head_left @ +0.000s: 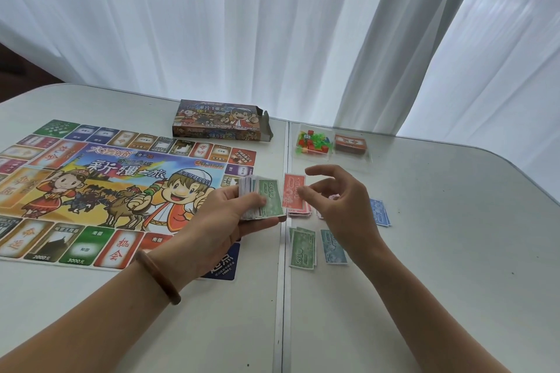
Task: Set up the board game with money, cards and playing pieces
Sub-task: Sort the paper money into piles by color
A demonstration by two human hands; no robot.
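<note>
White curtains (272, 24) hang behind the smooth pale table (454, 251). The left hand (230, 215) grips a thick wad of paper notes (266, 198), thumb across the green 500 on top. The right hand (339, 200) is loose, fingers half curled, holding nothing, just above the red pile (294, 194). From that hand, the green pile (303, 248) lies flat at 7 o'clock and the glossy board (121, 191) at 9.

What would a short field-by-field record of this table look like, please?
left hand: holds a stack of notes, green 500 on top
right hand: fingers loosely curled over the red pile, apparently empty
other piles: green pile, pale blue pile, dark blue pile, right of the board
pieces: bagged, far side
cards: wrapped deck beside the pieces
box: open, behind the board
</note>
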